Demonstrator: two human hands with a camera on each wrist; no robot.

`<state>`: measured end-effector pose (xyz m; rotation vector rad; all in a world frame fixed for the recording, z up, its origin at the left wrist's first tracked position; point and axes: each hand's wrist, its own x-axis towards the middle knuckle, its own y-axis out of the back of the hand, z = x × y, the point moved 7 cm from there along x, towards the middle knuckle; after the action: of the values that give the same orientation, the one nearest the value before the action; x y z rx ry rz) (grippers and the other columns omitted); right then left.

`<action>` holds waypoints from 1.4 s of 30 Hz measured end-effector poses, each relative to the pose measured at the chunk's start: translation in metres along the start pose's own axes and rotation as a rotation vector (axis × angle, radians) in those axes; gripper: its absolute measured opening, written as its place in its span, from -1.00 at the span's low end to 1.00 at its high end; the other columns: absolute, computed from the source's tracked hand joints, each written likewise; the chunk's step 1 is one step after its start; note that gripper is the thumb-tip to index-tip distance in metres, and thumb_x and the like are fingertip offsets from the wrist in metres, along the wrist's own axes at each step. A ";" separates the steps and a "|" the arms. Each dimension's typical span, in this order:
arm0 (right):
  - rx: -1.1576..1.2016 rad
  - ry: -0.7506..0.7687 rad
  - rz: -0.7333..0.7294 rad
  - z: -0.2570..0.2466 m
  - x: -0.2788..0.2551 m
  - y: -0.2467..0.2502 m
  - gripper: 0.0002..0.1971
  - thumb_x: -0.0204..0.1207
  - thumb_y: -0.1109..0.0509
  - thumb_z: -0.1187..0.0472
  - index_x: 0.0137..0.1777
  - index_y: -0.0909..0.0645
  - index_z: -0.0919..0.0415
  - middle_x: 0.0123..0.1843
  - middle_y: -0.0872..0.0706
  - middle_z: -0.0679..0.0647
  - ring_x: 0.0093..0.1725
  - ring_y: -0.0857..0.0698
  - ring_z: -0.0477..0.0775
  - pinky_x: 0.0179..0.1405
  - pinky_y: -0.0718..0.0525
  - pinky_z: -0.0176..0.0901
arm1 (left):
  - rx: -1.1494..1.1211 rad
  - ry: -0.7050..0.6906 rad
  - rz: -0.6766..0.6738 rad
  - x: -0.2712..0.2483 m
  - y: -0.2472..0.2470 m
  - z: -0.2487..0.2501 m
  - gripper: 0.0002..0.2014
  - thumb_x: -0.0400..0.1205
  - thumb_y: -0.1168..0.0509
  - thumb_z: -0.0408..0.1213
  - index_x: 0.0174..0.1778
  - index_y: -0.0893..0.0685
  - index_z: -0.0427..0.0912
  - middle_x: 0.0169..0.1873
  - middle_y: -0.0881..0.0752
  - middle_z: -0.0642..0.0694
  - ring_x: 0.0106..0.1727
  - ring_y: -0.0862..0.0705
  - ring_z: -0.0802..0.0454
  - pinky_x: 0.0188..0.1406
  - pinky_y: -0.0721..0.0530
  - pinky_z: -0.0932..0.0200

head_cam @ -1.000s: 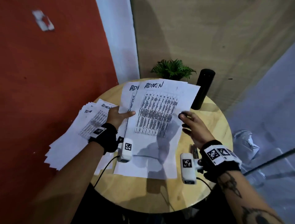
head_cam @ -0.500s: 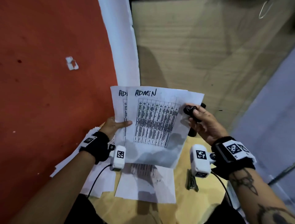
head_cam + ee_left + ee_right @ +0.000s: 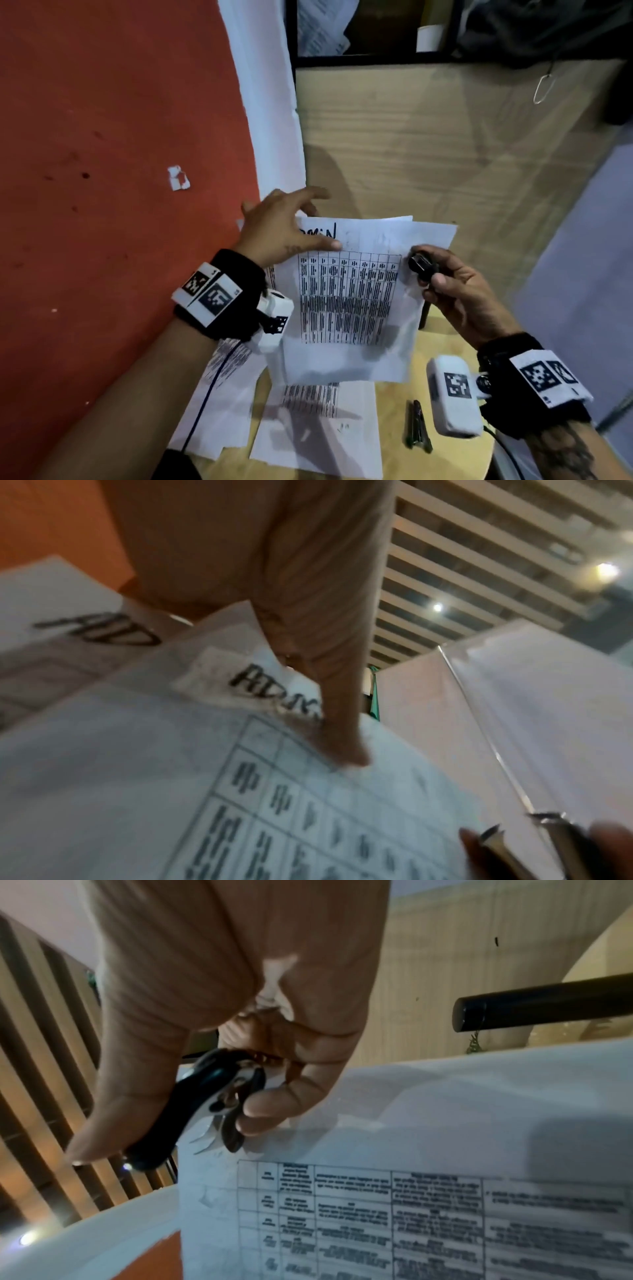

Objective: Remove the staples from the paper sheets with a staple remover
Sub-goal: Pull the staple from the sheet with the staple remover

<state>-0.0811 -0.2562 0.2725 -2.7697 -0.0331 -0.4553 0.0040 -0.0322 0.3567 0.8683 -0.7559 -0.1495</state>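
I hold a set of printed sheets (image 3: 346, 301), headed with handwriting, upright above the table. My left hand (image 3: 308, 222) pinches their top left corner, thumb (image 3: 339, 737) on the front and fingers behind. My right hand (image 3: 442, 277) grips a black staple remover (image 3: 419, 265) at the sheets' right edge, just below the top corner. In the right wrist view the staple remover (image 3: 192, 1104) shows its metal claws beside the edge of the paper (image 3: 428, 1123). The same claws (image 3: 493, 840) appear at the lower right of the left wrist view. I see no staple.
Below lies a round wooden table (image 3: 394, 407) with loose printed sheets (image 3: 318, 431) and a paper pile (image 3: 219, 404) at its left. A dark, slim tool (image 3: 416, 428) lies near my right wrist. A black cylinder (image 3: 548, 1004) stands behind the sheets. A red wall (image 3: 102, 171) is at the left.
The sheets have come up off the table and closer to me. My left hand moved from their left edge to the top left corner. The right hand keeps the remover at the right edge.
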 end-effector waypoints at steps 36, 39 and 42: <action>-1.309 0.368 -0.085 -0.066 0.005 -0.078 -0.45 0.02 -0.75 0.12 0.05 -0.71 0.16 -0.06 -0.57 0.07 -0.15 -0.57 -0.13 -0.09 -0.48 -0.50 | -0.514 -0.065 -0.205 -0.016 -0.005 0.017 -0.84 0.41 -0.47 -0.19 -0.23 -0.75 -0.22 -0.27 -0.78 -0.29 -0.26 -0.69 0.05 -0.16 -0.65 0.05; -1.334 0.348 -0.077 -0.071 0.002 -0.085 -0.45 0.01 -0.74 0.12 0.04 -0.72 0.18 -0.08 -0.59 0.08 -0.10 -0.61 0.02 -0.03 -0.57 -0.15 | -0.395 -0.072 -0.168 -0.014 -0.007 0.013 -0.74 0.38 -0.45 0.01 -0.29 -0.76 -0.13 -0.35 -0.78 -0.18 -0.34 -0.70 -0.04 -0.18 -0.68 -0.04; -1.342 0.346 -0.077 -0.074 0.000 -0.089 -0.46 0.02 -0.74 0.11 0.04 -0.71 0.16 -0.09 -0.57 0.05 -0.09 -0.60 0.03 0.00 -0.60 0.00 | -0.326 -0.086 -0.133 -0.012 -0.005 0.015 -0.60 0.35 -0.38 0.23 -0.31 -0.74 -0.08 -0.42 -0.72 -0.25 -0.32 -0.69 -0.24 -0.24 -0.64 -0.13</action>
<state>-0.1102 -0.1963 0.3670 -3.8840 0.3858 -1.3709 -0.0141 -0.0403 0.3526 0.6032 -0.7291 -0.4187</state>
